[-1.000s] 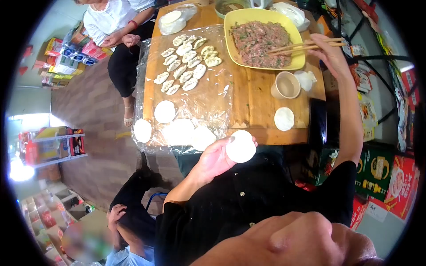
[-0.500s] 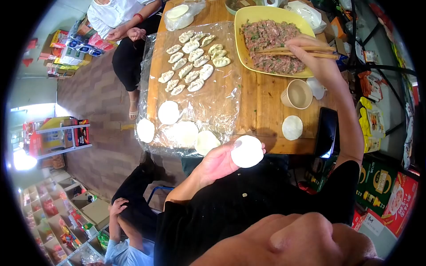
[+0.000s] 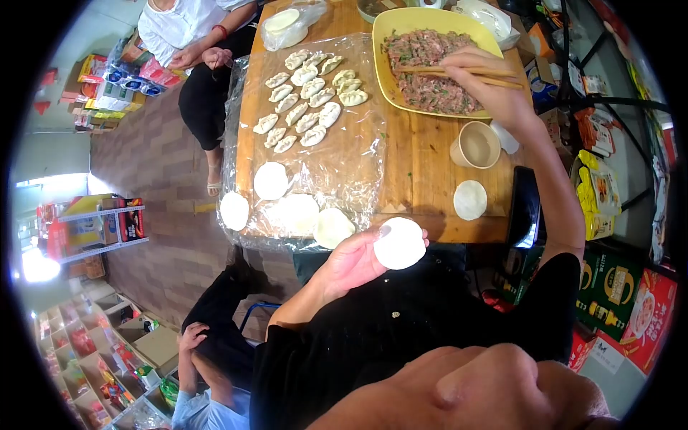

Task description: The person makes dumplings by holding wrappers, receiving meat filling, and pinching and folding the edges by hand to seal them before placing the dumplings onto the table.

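My left hand (image 3: 352,262) holds a round white dumpling wrapper (image 3: 400,244) in front of the table edge, fingers beneath it and thumb at its rim. Over the yellow dish (image 3: 380,80), my right hand (image 3: 479,80) is closed around a pair of wooden chopsticks (image 3: 494,77). Their tips touch the minced meat filling (image 3: 430,50), which is flecked with green. Several pleated dumplings (image 3: 312,87) lie in rows on a plastic sheet (image 3: 365,172). Loose wrappers (image 3: 271,180) rest along its near side, and a single wrapper (image 3: 470,200) lies on the bare wood at right.
A paper cup (image 3: 479,145) and a dark phone (image 3: 527,208) stand near my right forearm. Bagged wrappers (image 3: 283,21) sit at the table's far left. One person in a white shirt (image 3: 186,29) sits across; another's hand (image 3: 193,335) rests on a knee at lower left.
My right hand and the chopsticks have shifted slightly left over the filling. The left hand keeps the wrapper in nearly the same place; the whole view has moved a little.
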{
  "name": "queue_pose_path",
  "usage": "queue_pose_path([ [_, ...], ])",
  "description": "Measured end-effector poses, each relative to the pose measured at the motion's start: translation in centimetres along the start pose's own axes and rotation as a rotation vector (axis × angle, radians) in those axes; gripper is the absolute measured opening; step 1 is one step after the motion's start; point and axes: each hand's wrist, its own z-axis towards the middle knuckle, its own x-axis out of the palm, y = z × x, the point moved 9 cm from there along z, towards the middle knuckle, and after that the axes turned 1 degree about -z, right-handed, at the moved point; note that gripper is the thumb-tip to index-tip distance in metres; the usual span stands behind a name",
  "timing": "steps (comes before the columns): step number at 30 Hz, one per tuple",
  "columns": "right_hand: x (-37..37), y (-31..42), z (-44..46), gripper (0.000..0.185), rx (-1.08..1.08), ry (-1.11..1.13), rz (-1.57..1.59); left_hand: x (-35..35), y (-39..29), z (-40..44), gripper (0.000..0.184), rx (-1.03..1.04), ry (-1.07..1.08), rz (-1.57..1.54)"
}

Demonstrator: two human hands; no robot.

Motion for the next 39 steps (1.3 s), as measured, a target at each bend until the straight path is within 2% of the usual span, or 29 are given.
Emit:
queue_pose_path([
  [2,1.2,-1.3,-0.1,0.021,0.123,0.094,0.054,0.1,0.2,0.0,0.057,-0.002,0.001,0.011],
  [5,0.6,-0.6,-0.7,0.022,0.065,0.118,-0.032,0.1,0.4,-0.2,0.056,0.0,-0.009,0.013],
  [9,-1.6,0.3,-2.0,0.022,0.179,0.062,0.051,0.2,0.5,-0.5,0.055,0.005,-0.015,0.022],
  [11,-3.6,0.3,-2.5,0.022,0.224,-0.077,0.035,0.3,0.7,-0.7,0.055,0.007,-0.014,0.029],
  [15,-2.5,0.0,-2.7,0.023,0.19,-0.036,0.019,0.8,1.1,-1.4,0.054,0.018,0.012,0.034],
  [17,-0.8,-1.2,-2.9,0.024,0.322,0.033,0.118,1.1,1.3,-1.9,0.053,0.028,0.036,0.032],
  [20,-0.2,-0.3,-3.2,0.025,0.408,-0.016,0.22,0.9,1.7,-2.7,0.053,0.028,0.026,-0.011],
  [26,-1.4,-3.0,-2.8,0.028,0.343,-0.164,0.511,0.6,1.9,-3.6,0.052,0.072,0.016,0.016],
  [33,-3.7,-3.9,-3.8,0.028,0.25,-0.243,0.467,0.8,2.0,-3.4,0.051,0.072,-0.002,0.024],
  [39,-4.9,-3.8,-4.5,0.028,0.24,-0.185,0.44,0.5,2.1,-2.5,0.052,0.05,-0.025,0.023],
])
